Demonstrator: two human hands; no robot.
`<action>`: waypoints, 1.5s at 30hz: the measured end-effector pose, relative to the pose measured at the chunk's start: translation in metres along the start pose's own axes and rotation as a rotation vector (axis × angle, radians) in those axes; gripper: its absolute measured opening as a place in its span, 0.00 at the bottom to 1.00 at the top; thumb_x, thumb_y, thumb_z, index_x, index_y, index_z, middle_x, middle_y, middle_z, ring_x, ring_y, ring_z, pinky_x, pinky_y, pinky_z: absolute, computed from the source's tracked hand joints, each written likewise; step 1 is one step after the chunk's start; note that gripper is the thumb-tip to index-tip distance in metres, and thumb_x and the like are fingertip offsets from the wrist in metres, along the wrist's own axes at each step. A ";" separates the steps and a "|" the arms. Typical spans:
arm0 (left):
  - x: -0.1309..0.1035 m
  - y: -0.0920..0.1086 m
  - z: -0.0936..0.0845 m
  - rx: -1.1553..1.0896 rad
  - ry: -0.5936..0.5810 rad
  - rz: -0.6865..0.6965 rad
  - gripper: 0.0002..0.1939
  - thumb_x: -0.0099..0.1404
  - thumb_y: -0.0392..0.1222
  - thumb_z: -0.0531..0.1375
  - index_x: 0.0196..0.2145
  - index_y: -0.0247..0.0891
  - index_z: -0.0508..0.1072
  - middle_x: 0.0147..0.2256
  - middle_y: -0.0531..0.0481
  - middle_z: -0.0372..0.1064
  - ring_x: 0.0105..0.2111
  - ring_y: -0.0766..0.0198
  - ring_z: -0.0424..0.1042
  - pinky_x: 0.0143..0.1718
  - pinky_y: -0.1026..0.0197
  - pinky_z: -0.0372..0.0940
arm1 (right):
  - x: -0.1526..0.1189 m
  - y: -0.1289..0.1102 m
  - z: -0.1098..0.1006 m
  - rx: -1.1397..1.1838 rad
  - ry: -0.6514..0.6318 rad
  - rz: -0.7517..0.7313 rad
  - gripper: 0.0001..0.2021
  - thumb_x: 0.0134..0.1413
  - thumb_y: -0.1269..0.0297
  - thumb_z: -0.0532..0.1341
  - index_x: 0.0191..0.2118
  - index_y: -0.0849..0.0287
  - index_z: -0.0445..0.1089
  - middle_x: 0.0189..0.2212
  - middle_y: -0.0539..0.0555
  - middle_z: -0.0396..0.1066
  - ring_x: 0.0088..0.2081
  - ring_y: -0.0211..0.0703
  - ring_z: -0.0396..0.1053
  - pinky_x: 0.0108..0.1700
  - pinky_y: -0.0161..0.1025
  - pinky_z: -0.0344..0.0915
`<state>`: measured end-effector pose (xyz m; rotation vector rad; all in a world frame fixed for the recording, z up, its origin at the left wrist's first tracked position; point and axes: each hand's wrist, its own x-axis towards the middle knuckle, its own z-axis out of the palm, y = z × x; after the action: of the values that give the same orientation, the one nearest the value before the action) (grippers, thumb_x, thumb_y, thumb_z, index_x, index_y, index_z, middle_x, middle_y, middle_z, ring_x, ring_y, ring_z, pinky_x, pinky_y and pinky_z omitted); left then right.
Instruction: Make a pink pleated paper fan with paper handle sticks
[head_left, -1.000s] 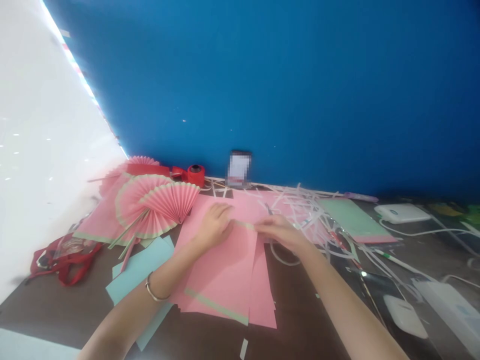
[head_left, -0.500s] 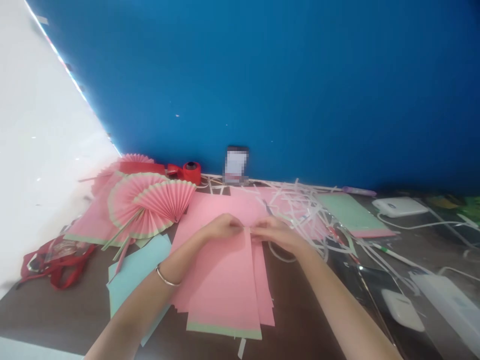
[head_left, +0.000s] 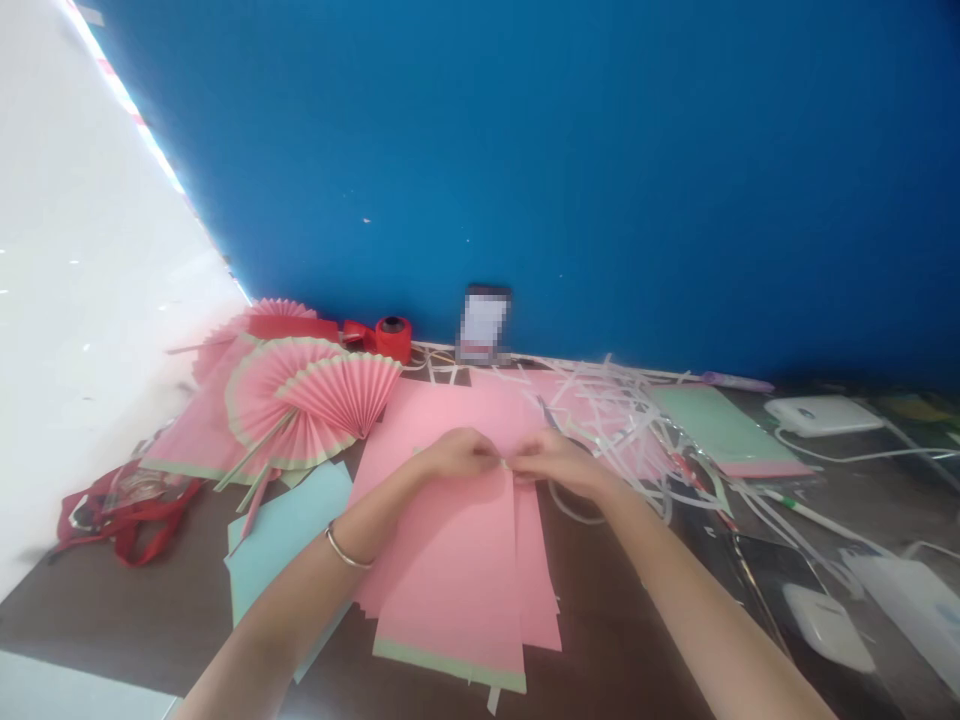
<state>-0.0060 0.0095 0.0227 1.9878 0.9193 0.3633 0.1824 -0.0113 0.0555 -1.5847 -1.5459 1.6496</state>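
Observation:
A pink paper sheet [head_left: 450, 570] with a pale green band along its near end lies on top of other pink sheets [head_left: 538, 590]. At its upper right corner, my left hand [head_left: 466, 455] is closed with the fingertips on the paper's edge. My right hand [head_left: 555, 465] meets it there, thumb and finger pinched together. A small pale bit shows between the two hands, too small to name. A short white strip [head_left: 493, 700] sticks out past the sheet's near end.
Pleated pink paper fans [head_left: 341, 395] lie at the left, above light blue paper [head_left: 289, 530]. Red ribbon [head_left: 394, 340] and a phone [head_left: 484, 325] are by the blue wall. Tangled white strips [head_left: 615, 420], a green sheet [head_left: 727, 425] and white devices [head_left: 825, 415] are on the right.
The view has shifted slightly, so most things sit further right. Both hands stay at the sheet's corner. A pale strip seen along the sheet's right edge before is now barely visible.

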 end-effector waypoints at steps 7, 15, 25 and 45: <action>0.000 0.000 0.000 0.017 0.002 -0.001 0.14 0.55 0.37 0.51 0.30 0.32 0.75 0.29 0.51 0.72 0.29 0.65 0.69 0.27 0.69 0.59 | 0.003 0.005 0.001 -0.012 0.028 -0.001 0.06 0.39 0.65 0.64 0.25 0.63 0.71 0.20 0.50 0.69 0.26 0.37 0.69 0.29 0.33 0.66; 0.000 -0.003 0.000 0.010 -0.010 0.006 0.14 0.55 0.38 0.50 0.31 0.32 0.75 0.29 0.51 0.72 0.28 0.65 0.68 0.27 0.68 0.59 | 0.004 0.004 0.002 0.010 0.036 0.019 0.06 0.38 0.66 0.64 0.24 0.63 0.70 0.21 0.50 0.69 0.26 0.37 0.69 0.30 0.33 0.67; 0.000 -0.002 -0.001 -0.008 -0.015 -0.003 0.14 0.55 0.37 0.51 0.32 0.32 0.75 0.30 0.50 0.72 0.30 0.65 0.68 0.30 0.68 0.60 | 0.005 0.004 0.002 0.020 0.030 0.018 0.07 0.38 0.65 0.66 0.25 0.62 0.70 0.22 0.50 0.69 0.25 0.36 0.69 0.29 0.33 0.67; 0.000 -0.007 -0.001 -0.027 -0.032 0.019 0.14 0.56 0.39 0.50 0.31 0.33 0.74 0.31 0.50 0.72 0.31 0.64 0.68 0.30 0.68 0.60 | 0.004 0.000 0.004 -0.052 -0.013 -0.007 0.09 0.41 0.63 0.64 0.26 0.64 0.71 0.23 0.52 0.71 0.26 0.38 0.70 0.31 0.36 0.68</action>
<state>-0.0099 0.0126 0.0174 1.9733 0.8720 0.3516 0.1782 -0.0095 0.0523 -1.5962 -1.6119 1.6314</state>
